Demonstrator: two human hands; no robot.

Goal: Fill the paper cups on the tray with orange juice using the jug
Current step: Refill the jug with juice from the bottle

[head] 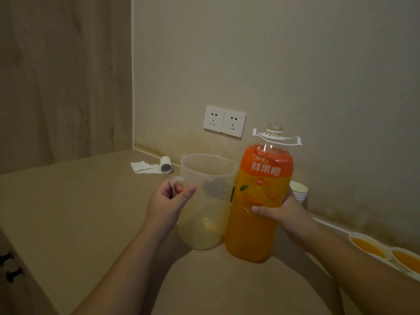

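Centre frame: left hand (169,196) grips handle of clear plastic jug (204,201), nearly empty w/ only a pale film at bottom. Right hand (281,212) wraps round big orange juice bottle (261,201), cap off, upright, touching jug's right side; both on beige surface (91,212). Lower right edge: two filled paper cups (369,246). Stack of empty cups (299,192) behind bottle. Tissue roll (166,165) near wall sockets (224,121).

We see the jug (205,201), translucent plastic and nearly empty, upright on the counter, its side touching the bottle (259,201). The bottle stands uncapped, mostly full of orange juice. Two filled cups (386,252) sit at far right; empty stacked cups (298,191) stand behind the bottle.
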